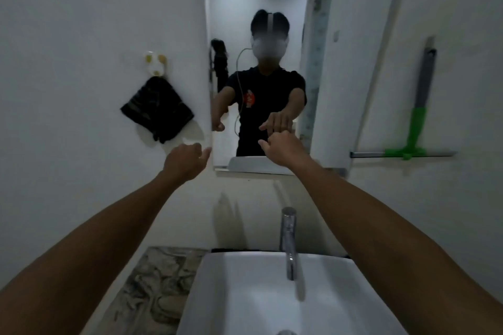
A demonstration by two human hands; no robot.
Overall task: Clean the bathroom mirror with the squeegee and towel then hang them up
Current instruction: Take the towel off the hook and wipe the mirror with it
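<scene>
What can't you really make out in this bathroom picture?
- Face in the mirror, head view: blurred.
- Basin: its drain is cut off by the bottom edge.
- Wall hook: the dark towel covers its peg.
- Left hand and right hand: seen from behind, palms hidden; both seem to hold nothing.
- Squeegee: what its handle hangs from is too blurred to tell.

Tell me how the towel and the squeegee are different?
The towel is dark, soft cloth that droops in folds; the squeegee is stiff and straight, with a green and grey handle. The towel hangs left of the mirror, the squeegee on the wall to its right. The towel hangs from a hook; the squeegee's hanger isn't visible. Both hang up, and no hand touches either.
</scene>
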